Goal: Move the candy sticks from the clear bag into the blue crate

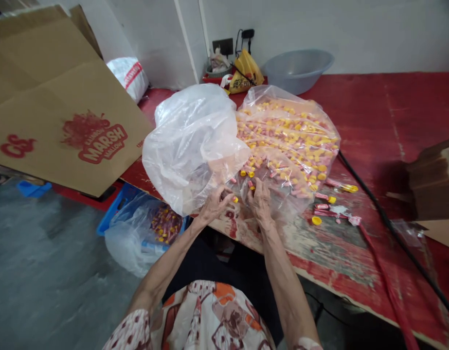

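Observation:
At the table's front edge my left hand [216,204] has its thumb and fingers closed on a small pink tube with a yellow cap [235,199]. Just right of it, my right hand [260,200] has its fingers curled round another small capped tube [251,185]. Beyond my right hand lies a clear plastic bag [300,141] full of such pink, yellow-capped tubes, some spilling from its mouth. A second, whitish plastic bag [191,126] spreads out beyond my left hand; what it contains is hard to see.
A large cardboard box [63,97] leans at the left. Below the table edge stands a blue crate [116,206] with a bag of darker pieces. Loose tubes, a yellow cap [316,220] and a black cable [377,204] lie rightward. A basin [299,68] stands at the back.

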A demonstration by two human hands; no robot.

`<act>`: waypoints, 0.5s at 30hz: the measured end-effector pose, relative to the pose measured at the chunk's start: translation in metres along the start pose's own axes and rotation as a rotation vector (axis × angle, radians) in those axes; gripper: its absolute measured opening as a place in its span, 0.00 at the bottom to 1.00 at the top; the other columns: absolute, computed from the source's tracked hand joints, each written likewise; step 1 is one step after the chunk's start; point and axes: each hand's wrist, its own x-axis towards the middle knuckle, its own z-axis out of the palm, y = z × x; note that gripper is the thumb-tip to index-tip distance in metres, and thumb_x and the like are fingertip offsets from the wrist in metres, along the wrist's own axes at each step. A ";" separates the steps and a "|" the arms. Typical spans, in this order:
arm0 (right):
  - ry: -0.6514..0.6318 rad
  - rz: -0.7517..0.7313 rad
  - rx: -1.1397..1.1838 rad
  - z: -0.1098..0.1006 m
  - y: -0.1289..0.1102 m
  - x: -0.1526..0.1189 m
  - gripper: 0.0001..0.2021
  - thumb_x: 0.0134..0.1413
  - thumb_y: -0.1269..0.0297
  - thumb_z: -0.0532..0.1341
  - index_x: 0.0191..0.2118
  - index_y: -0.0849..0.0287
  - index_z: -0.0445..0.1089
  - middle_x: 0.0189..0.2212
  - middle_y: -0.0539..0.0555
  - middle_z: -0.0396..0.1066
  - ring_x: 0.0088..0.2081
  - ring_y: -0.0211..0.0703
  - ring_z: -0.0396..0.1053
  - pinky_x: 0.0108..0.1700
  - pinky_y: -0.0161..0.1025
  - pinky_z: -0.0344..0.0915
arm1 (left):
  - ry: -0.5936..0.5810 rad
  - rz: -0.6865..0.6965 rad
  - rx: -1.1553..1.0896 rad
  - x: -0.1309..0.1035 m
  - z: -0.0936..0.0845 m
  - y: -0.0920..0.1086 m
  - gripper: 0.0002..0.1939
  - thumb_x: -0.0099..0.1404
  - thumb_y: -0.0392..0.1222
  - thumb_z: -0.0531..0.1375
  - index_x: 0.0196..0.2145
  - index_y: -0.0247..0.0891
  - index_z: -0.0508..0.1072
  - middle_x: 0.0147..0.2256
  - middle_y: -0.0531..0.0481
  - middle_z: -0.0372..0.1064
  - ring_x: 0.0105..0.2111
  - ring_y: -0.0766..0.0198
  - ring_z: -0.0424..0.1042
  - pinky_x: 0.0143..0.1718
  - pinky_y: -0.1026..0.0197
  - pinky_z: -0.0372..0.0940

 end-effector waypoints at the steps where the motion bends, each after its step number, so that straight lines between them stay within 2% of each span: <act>1: -0.002 0.010 -0.006 0.001 0.001 -0.001 0.21 0.73 0.64 0.50 0.64 0.58 0.71 0.54 0.67 0.76 0.61 0.62 0.71 0.68 0.64 0.68 | 0.014 0.044 0.097 -0.002 0.002 -0.002 0.11 0.77 0.52 0.64 0.44 0.42 0.76 0.38 0.48 0.78 0.39 0.57 0.81 0.45 0.55 0.76; 3: -0.009 0.029 -0.013 0.001 0.001 -0.001 0.22 0.73 0.63 0.50 0.64 0.56 0.71 0.54 0.66 0.77 0.60 0.60 0.72 0.68 0.64 0.69 | 0.004 0.117 0.260 -0.002 0.003 -0.005 0.07 0.75 0.46 0.65 0.41 0.42 0.75 0.39 0.47 0.77 0.44 0.54 0.79 0.49 0.53 0.75; 5: -0.014 0.028 0.009 -0.004 -0.002 0.002 0.21 0.73 0.62 0.52 0.65 0.55 0.71 0.54 0.65 0.78 0.58 0.58 0.73 0.66 0.61 0.71 | -0.049 0.150 0.326 0.001 0.002 -0.006 0.05 0.74 0.42 0.66 0.39 0.42 0.73 0.39 0.47 0.76 0.44 0.54 0.77 0.49 0.53 0.73; 8: 0.032 0.041 0.073 -0.013 -0.011 0.009 0.20 0.76 0.58 0.51 0.63 0.54 0.72 0.53 0.64 0.78 0.55 0.56 0.75 0.62 0.56 0.73 | -0.064 0.123 0.281 0.006 -0.002 -0.003 0.04 0.73 0.42 0.66 0.42 0.42 0.75 0.36 0.51 0.75 0.38 0.58 0.75 0.46 0.56 0.72; 11: 0.048 0.060 0.146 -0.021 -0.022 0.014 0.20 0.79 0.53 0.52 0.61 0.55 0.74 0.50 0.63 0.79 0.49 0.53 0.76 0.56 0.51 0.75 | 0.025 0.063 0.224 0.004 -0.002 -0.001 0.08 0.74 0.44 0.66 0.48 0.42 0.76 0.35 0.53 0.74 0.35 0.62 0.74 0.44 0.59 0.71; 13: 0.042 0.063 0.175 -0.023 -0.027 0.015 0.20 0.80 0.50 0.52 0.59 0.55 0.74 0.48 0.62 0.79 0.45 0.51 0.76 0.52 0.48 0.75 | 0.032 0.070 0.229 0.000 0.000 -0.001 0.06 0.73 0.42 0.66 0.46 0.42 0.76 0.36 0.53 0.74 0.36 0.61 0.74 0.46 0.59 0.71; 15: 0.034 0.050 0.182 -0.021 -0.030 0.015 0.20 0.81 0.50 0.52 0.58 0.55 0.74 0.48 0.61 0.79 0.44 0.50 0.75 0.52 0.46 0.74 | -0.021 0.106 0.250 -0.004 0.000 -0.002 0.04 0.72 0.39 0.67 0.42 0.42 0.75 0.37 0.52 0.74 0.40 0.59 0.75 0.48 0.58 0.71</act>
